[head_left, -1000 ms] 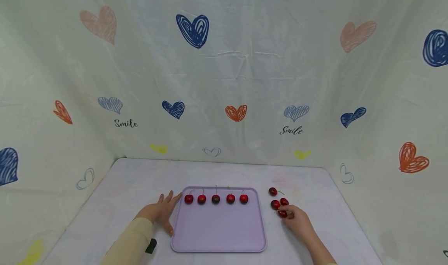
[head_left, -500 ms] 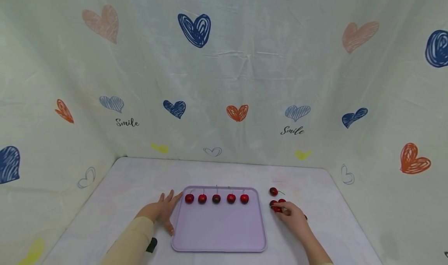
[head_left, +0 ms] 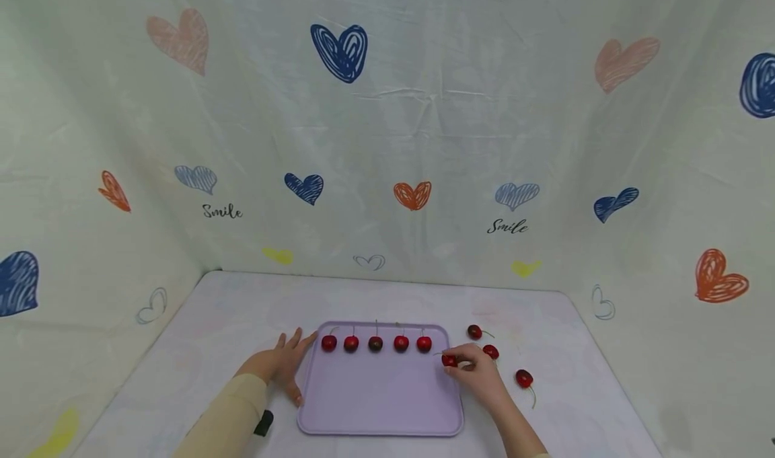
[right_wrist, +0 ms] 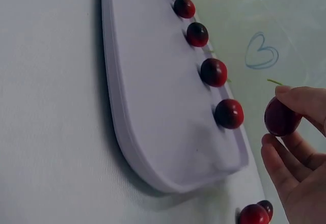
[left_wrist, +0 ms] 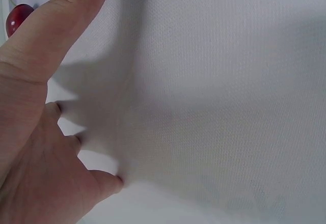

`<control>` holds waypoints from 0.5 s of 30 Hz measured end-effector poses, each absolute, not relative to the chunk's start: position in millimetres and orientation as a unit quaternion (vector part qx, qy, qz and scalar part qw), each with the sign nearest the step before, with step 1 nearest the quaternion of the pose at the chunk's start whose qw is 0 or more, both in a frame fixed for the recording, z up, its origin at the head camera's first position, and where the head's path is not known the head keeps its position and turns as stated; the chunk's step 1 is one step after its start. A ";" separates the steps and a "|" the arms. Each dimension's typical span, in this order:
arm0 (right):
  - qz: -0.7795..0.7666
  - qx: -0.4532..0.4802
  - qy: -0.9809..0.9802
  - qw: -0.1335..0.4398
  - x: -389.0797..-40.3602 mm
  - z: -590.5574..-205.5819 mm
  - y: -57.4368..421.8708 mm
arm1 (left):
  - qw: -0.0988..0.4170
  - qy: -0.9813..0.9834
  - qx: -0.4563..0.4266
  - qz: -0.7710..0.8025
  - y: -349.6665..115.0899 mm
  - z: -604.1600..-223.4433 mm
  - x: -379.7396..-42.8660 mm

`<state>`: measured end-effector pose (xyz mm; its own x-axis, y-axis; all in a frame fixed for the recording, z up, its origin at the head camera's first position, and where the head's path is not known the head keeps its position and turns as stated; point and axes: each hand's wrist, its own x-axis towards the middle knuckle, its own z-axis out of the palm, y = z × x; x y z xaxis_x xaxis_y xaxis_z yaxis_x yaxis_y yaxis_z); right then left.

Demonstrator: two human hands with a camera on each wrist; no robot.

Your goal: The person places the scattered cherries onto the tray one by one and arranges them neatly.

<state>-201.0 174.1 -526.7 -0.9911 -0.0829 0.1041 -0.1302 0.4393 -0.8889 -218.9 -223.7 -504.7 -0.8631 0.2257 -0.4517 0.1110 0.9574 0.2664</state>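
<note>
My right hand (head_left: 481,375) pinches a dark red cherry (right_wrist: 280,117) between thumb and fingers, its stem pointing left. It is over the right rim of the lilac tray (head_left: 381,404). Along the tray's far side stands a row of several cherries, stems up, the rightmost cherry (head_left: 424,344) closest to my right hand. My left hand (head_left: 283,366) rests with spread fingers at the tray's left edge, fingertips and thumb near or touching the rim. The left wrist view shows its fingers (left_wrist: 43,46) with nothing held.
Right of the tray, loose cherries lie on the white table: one cherry at the back (head_left: 475,331), another cherry (head_left: 491,352) partly behind my hand, and a stemmed cherry (head_left: 524,378) farther right. A small black object (head_left: 264,423) lies by my left sleeve. A heart-printed curtain (head_left: 387,135) stands behind.
My right hand has taken a cherry from the loose group and moved left with it to the tray's right rim. My left hand has stayed in place.
</note>
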 end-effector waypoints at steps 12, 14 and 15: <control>0.568 0.099 -0.817 -0.009 -198.9 -528.6 135.4 | 0.242 0.959 0.091 0.112 -224.2 -505.5 -218.7; 0.572 0.106 -0.813 -0.012 -198.2 -529.2 128.9 | 0.243 0.960 0.088 0.112 -224.3 -505.9 -218.9; 0.574 0.109 -0.811 -0.016 -197.9 -529.6 125.8 | 0.243 0.960 0.087 0.111 -224.3 -505.8 -218.8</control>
